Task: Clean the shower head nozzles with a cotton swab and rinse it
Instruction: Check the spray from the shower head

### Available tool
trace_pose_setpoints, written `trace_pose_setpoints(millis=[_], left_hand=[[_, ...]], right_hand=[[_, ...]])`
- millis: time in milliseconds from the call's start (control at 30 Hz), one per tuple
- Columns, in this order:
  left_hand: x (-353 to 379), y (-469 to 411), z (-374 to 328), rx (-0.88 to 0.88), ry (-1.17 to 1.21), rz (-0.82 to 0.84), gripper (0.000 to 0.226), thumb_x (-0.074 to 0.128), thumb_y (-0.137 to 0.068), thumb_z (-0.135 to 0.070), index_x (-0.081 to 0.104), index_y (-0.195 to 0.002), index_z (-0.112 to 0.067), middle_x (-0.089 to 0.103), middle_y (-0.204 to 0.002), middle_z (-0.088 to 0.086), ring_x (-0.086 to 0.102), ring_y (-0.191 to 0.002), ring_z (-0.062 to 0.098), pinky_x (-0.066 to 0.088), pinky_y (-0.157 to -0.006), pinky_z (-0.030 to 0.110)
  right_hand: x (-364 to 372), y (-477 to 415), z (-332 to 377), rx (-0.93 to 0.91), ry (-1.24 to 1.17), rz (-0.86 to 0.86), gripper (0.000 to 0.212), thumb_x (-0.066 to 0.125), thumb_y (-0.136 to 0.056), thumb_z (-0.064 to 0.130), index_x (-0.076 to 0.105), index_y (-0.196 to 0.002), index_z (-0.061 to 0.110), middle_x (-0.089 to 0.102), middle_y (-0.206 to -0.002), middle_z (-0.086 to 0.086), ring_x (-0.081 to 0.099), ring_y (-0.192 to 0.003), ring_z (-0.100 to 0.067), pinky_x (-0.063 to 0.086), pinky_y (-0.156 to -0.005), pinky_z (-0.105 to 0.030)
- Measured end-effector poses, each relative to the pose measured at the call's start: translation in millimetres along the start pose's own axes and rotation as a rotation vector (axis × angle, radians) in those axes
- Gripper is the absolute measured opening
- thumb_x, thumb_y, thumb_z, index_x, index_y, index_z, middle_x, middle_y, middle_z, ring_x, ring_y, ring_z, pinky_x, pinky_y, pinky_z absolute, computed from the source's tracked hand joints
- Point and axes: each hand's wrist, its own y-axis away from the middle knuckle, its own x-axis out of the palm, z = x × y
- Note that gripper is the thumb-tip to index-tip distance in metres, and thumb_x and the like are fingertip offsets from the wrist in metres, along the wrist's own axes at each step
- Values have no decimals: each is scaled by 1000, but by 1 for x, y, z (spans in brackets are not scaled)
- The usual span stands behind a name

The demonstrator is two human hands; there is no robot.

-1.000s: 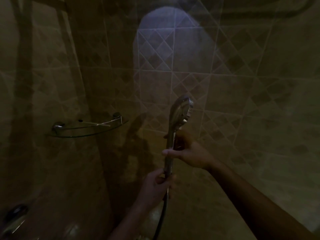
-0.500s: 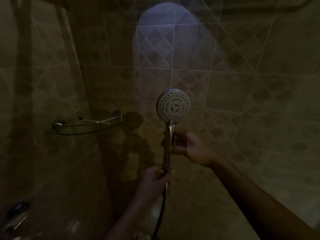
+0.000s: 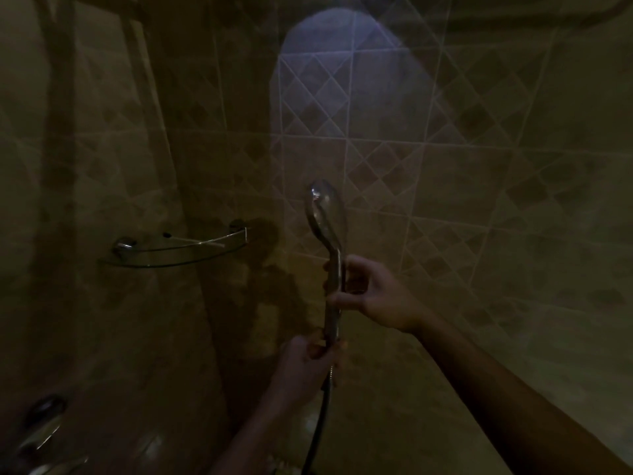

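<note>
Tilework fills the view: a dim tiled wall [image 3: 479, 200] in beige with diamond insets, one pale patch of light high on it. At the wall's inner corner a glass corner shelf [image 3: 178, 255] sits on chrome brackets, well apart from our hands, and a chrome fitting [image 3: 41, 426] shows faintly at the lower left.

Out in front of the wall we hold the shower head [image 3: 325, 210] upright, its polished back and edge towards us and the nozzle face turned out of sight. Its dark hose [image 3: 318, 423] hangs down from the foot of the handle [image 3: 331, 320].

Our left hand [image 3: 308, 365] is wrapped round the bottom of the handle, where the hose joins. Our right hand [image 3: 373, 296] grasps the handle higher up, thumb and fingers closed round it just under the neck. No cotton swab shows in either hand.

We judge the head to be rigid and fairly light, but smooth chrome gets slippery when wet. The hose is limp and will tug as the head turns. The slim handle is the place to grip, leaving the face free for swabbing.

We can read no brand, label or lettering in this light.
</note>
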Motion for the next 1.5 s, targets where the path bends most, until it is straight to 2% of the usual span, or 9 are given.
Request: trace_pose_setpoints(millis=[100, 333, 533, 700, 933, 1100, 1200, 1333, 1500], left_hand=[[1, 2, -1, 28, 20, 19, 12, 71, -84, -34, 69, -83, -22, 65, -65, 4, 62, -57, 19, 49, -57, 34], [-1, -1, 0, 41, 15, -15, 20, 70, -80, -36, 69, -88, -18, 64, -67, 9, 62, -59, 21, 53, -58, 41], [-1, 2, -2, 51, 46, 17, 25, 71, -80, -38, 70, -92, -16, 64, -69, 8, 62, -63, 22, 54, -58, 37], [-2, 0, -4, 40, 38, 6, 20, 70, -78, -42, 69, -83, -23, 62, -68, 9, 60, -58, 23, 54, -57, 43], [0, 1, -9, 93, 11, 8, 27, 69, -79, -39, 68, -84, -13, 59, -68, 12, 59, -59, 23, 55, -54, 37], [0, 3, -12, 49, 11, 66, 14, 67, -90, -15, 65, -76, -15, 63, -66, 7, 62, -52, 12, 51, -49, 24], [0, 2, -10, 43, -44, -7, 22, 69, -88, -20, 68, -66, -24, 66, -58, -1, 63, -51, 12, 51, -49, 27], [7, 4, -6, 86, -205, -194, 31, 63, -77, -49, 64, -56, -26, 63, -51, 4, 61, -47, 12, 49, -48, 29], [4, 12, -17, 41, -11, 51, 25, 69, -79, -33, 68, -56, -21, 63, -52, -1, 61, -47, 12, 49, -50, 24]], right_hand=[[10, -4, -1, -24, 101, -120, 47, 87, -73, 20, 63, -112, 8, 66, -89, -14, 67, -79, -27, 57, -79, -53], [4, -2, -3, 23, -49, 15, 38, 78, -82, 15, 64, -117, 15, 66, -116, -25, 63, -111, -43, 49, -96, -64], [10, 0, 8, 52, 183, -102, 50, 84, -73, 39, 61, -117, 33, 70, -94, 6, 72, -89, -13, 60, -84, -43], [-1, -2, 4, 69, -6, 110, 48, 71, -89, 10, 56, -132, 24, 70, -122, -5, 66, -117, -21, 51, -102, -50], [3, -6, 9, 68, 290, -88, 49, 86, -69, 46, 59, -106, 29, 67, -91, 4, 68, -80, -6, 61, -73, -34], [-9, -3, 12, 67, -76, 156, 40, 72, -87, 14, 61, -126, 15, 68, -121, -11, 65, -117, -26, 50, -102, -53], [-7, -7, 9, 65, -24, 54, 38, 81, -80, 20, 65, -114, 16, 71, -108, -19, 69, -104, -36, 53, -92, -61], [10, -12, 10, 28, 190, -185, 33, 86, -72, 28, 65, -93, 14, 68, -79, -9, 67, -72, -27, 57, -71, -53], [0, -8, 3, -49, -78, 44, 18, 83, -76, 23, 64, -77, 23, 64, -75, 0, 64, -75, -24, 56, -76, -50]])
